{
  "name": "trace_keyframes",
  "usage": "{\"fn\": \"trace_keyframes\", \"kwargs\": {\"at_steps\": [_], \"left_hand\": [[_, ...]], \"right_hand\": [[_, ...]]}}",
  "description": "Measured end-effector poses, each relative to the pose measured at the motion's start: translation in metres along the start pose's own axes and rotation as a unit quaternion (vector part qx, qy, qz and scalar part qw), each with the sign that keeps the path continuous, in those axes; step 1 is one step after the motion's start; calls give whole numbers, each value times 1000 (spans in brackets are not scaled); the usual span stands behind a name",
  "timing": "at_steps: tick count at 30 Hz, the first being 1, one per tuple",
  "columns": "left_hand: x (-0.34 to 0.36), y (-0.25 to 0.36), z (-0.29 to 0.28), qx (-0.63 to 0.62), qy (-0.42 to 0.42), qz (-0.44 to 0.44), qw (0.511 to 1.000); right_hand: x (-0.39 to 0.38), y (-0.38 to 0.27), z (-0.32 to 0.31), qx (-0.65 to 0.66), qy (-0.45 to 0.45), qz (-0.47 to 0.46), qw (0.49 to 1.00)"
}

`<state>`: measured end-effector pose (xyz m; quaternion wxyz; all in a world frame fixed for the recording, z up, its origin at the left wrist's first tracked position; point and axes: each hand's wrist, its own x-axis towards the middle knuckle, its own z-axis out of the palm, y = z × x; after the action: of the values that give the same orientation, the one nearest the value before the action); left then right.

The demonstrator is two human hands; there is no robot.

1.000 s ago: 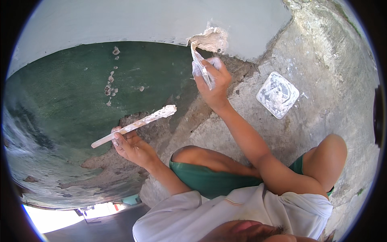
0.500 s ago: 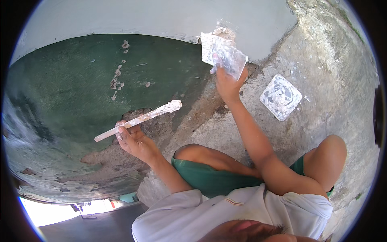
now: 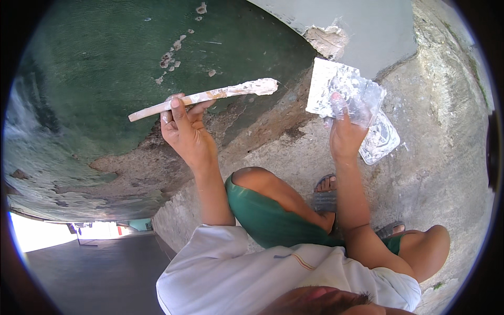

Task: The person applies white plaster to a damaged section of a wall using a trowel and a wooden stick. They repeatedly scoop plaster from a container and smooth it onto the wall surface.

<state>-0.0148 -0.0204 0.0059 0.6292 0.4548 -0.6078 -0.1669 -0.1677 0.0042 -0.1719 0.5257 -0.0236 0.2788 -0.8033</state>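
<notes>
My left hand [image 3: 190,134] pinches a flat wooden stick [image 3: 210,95] near its bare end. White paste coats the stick's other end, which points right. In my right hand [image 3: 346,134] is a thin, clear plastic scraper sheet [image 3: 336,86], smeared with white paste, gripped between thumb and fingers. Partly behind that sheet lies a square lid-like tray [image 3: 379,143] on the ground, with white paste on it. A rough pale patch of filler [image 3: 326,41] shows on the wall, where grey and green paint meet.
The green wall [image 3: 115,68] is chipped, with bare spots and peeling paint along its base. Grey painted wall [image 3: 378,31] adjoins it at the top. Rough concrete ground [image 3: 420,173] runs along the right. My bent knees and sandaled feet are below my hands.
My right hand has drawn the scraper sheet away from the filler patch, down and right toward the tray. My left hand has raised the stick slightly. The view has shifted too.
</notes>
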Motion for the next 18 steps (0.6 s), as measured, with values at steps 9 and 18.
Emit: {"fn": "trace_keyframes", "kwargs": {"at_steps": [9,18], "left_hand": [[-15,21,3,-27,40,-19,999],[-24,25,15,-33,-4,-8,999]], "right_hand": [[-19,18,28,46,-48,26,997],[-27,14,34,71,-76,22,994]]}}
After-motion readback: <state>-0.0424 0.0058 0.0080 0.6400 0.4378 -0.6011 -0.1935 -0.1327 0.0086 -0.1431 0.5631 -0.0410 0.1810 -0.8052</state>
